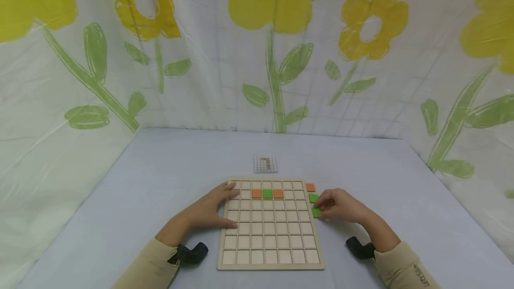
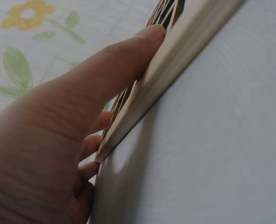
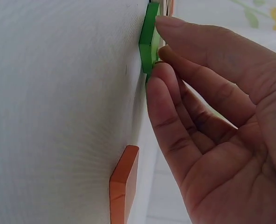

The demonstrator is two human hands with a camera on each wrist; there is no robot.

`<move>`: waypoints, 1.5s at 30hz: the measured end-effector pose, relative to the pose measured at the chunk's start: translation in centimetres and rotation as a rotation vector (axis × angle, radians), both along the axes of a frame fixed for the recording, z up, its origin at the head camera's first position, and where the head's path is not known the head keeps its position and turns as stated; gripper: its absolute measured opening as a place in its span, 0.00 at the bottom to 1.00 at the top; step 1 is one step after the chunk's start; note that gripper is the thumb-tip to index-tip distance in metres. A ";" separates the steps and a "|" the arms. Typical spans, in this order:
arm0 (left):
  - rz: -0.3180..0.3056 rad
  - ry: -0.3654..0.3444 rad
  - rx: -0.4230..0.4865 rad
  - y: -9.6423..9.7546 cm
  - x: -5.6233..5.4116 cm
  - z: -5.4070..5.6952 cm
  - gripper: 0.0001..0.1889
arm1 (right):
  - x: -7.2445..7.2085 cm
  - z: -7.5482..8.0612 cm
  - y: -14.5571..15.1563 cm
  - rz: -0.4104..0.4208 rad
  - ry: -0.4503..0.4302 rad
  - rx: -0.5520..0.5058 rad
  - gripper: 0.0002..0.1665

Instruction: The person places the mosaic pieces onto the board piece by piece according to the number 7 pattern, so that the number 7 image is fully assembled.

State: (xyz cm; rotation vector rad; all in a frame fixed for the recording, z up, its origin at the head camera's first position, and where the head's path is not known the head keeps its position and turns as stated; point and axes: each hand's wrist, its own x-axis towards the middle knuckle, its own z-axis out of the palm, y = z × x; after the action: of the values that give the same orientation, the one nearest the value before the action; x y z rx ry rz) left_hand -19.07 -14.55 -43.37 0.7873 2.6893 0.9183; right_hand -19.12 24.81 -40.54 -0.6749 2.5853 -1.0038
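A square wooden grid board (image 1: 271, 267) lies on the table. My left hand (image 1: 206, 208) is spread over its left edge, thumb and fingertips resting on the frame and outer cells; in the left wrist view the thumb (image 2: 123, 56) lies along the rim. Beside the board's right edge, my right hand (image 1: 344, 205) has its thumb and curled fingertips at a green tile (image 1: 316, 212), pinching it close over the table. Another green tile (image 1: 313, 198) lies just beyond. The right wrist view shows the green tile (image 3: 149, 39) under the thumb and an orange tile (image 3: 124, 184) below the hand.
In the board's second row sit an orange tile (image 1: 256, 193), a green tile (image 1: 267, 193) and another orange tile (image 1: 278, 193). A loose orange tile (image 1: 310, 187) lies by the top right corner. Behind the board is a small printed grid card (image 1: 265, 164). A flowered curtain hangs behind.
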 end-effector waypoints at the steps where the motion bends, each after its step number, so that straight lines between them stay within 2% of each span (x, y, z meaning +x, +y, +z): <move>1: -0.001 0.000 0.001 0.0 0.0 0.0 0.47 | 0.0 0.0 0.0 -0.001 0.005 0.005 0.13; 11: 0.014 -0.004 -0.001 -0.1 0.1 0.0 0.47 | 0.1 0.1 -0.3 -0.007 0.042 0.055 0.13; 25: 0.013 0.011 -0.011 0.0 0.1 0.1 0.47 | 0.1 0.5 -0.2 0.007 0.054 0.068 0.12; 32: 0.009 0.001 -0.017 0.0 0.1 0.0 0.47 | -0.2 1.1 0.0 -0.019 0.037 0.073 0.12; 40: 0.009 0.008 -0.020 0.0 0.0 -0.1 0.47 | -0.8 1.6 -0.9 0.042 0.103 0.044 0.11; 45: 0.009 0.008 -0.018 0.0 0.1 -0.1 0.47 | -1.1 2.0 -2.2 0.075 0.097 0.023 0.12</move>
State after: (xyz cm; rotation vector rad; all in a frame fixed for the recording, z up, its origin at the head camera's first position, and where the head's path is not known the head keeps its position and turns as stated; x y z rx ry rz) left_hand -19.01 -14.58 -43.48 0.7771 2.7066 0.8933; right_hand -20.23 22.61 -38.58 -0.8277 2.6279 -0.9380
